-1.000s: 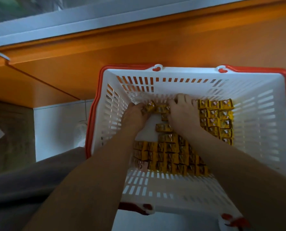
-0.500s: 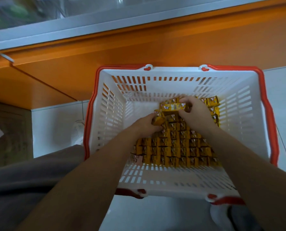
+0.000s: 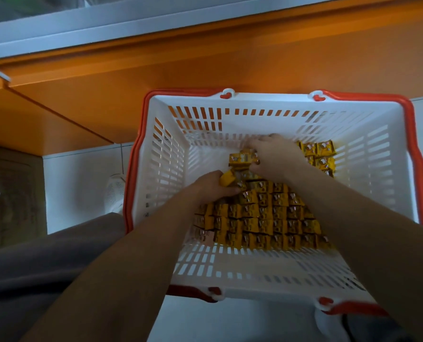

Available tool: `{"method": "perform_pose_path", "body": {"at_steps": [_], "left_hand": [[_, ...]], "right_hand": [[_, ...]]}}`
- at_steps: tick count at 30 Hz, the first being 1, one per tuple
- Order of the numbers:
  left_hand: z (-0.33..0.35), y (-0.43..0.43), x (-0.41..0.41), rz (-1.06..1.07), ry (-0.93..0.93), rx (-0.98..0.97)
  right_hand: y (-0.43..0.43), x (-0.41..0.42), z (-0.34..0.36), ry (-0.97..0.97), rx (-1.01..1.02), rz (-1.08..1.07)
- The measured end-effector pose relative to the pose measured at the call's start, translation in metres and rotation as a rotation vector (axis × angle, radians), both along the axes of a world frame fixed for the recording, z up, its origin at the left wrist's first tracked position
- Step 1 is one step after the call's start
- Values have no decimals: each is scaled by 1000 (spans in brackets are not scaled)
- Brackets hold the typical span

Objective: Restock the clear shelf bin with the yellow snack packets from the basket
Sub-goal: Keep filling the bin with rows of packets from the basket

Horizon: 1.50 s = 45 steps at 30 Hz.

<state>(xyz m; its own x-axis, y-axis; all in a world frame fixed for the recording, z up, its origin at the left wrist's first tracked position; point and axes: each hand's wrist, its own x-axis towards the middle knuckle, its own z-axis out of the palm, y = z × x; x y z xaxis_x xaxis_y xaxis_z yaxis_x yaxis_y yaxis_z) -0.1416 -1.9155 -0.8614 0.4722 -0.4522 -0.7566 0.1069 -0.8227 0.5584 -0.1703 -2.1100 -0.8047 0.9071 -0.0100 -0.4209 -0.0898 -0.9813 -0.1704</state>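
Observation:
A white slatted basket (image 3: 161, 169) with a red rim stands on the floor below me. Rows of yellow snack packets (image 3: 262, 218) lie on its bottom, with more at the far right (image 3: 322, 151). My left hand (image 3: 213, 185) is curled round a bent end of a joined packet strip (image 3: 229, 178). My right hand (image 3: 274, 154) grips the strip's other end (image 3: 242, 157), lifted a little above the pile. The clear shelf bin is out of sight.
An orange shelf base (image 3: 205, 58) runs across the top, with a grey shelf edge (image 3: 106, 23) above it. White floor tiles (image 3: 82, 188) surround the basket. My white shoe (image 3: 115, 191) sits left of the basket; my grey trouser leg (image 3: 32, 267) fills the lower left.
Both hands have gathered a strip of packets from the back of the basket and raised it slightly. My view has drifted, so the basket sits further right and lower in frame.

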Motion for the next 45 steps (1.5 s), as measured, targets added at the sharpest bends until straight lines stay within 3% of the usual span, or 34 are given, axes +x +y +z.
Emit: {"method": "perform_pose_path", "body": {"at_steps": [6,12,18,29,35,45], "left_hand": [[-11,17,-1,340,27,-56],[-15,28,-3,613,33,-83],[-11,23,-3,619,85,-70],[-3,16,-4,602,110,-62],[-2,14,-3,607,127,-75],[7,7,-3,580,104,-40]], "right_hand": [[19,5,-2,91,-212,225],[24,2,-18,69,-179,279],[32,3,-26,101,-106,163],[31,11,-22,205,-117,217],[30,14,-22,309,25,138],[17,17,-17,213,153,49]]}}
